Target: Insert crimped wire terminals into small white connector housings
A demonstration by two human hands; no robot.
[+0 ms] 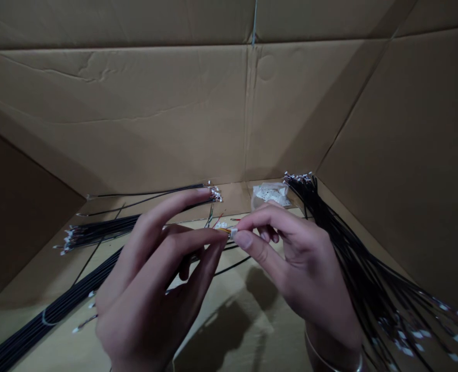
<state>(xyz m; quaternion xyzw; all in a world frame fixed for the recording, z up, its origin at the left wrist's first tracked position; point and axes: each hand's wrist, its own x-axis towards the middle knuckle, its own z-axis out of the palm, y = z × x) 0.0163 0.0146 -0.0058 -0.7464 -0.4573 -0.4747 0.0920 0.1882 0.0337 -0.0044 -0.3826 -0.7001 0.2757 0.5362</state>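
My left hand (155, 279) and my right hand (298, 263) meet in the middle above a cardboard-covered worktop (236, 315). The left hand's fingers pinch a thin black cable (232, 267) near its coloured wire ends. The thumb and forefinger of my right hand pinch a tiny white connector (233, 232) at the tips of those wires. The left forefinger sticks out straight, away from the pinch. A bracelet shows on the right wrist.
Bundles of black cables lie at the left (50, 315), at the back left (97, 231) and in a fanned pile at the right (368, 279). A clear bag of white connectors (271, 194) sits at the back. Cardboard walls (136, 119) enclose the worktop.
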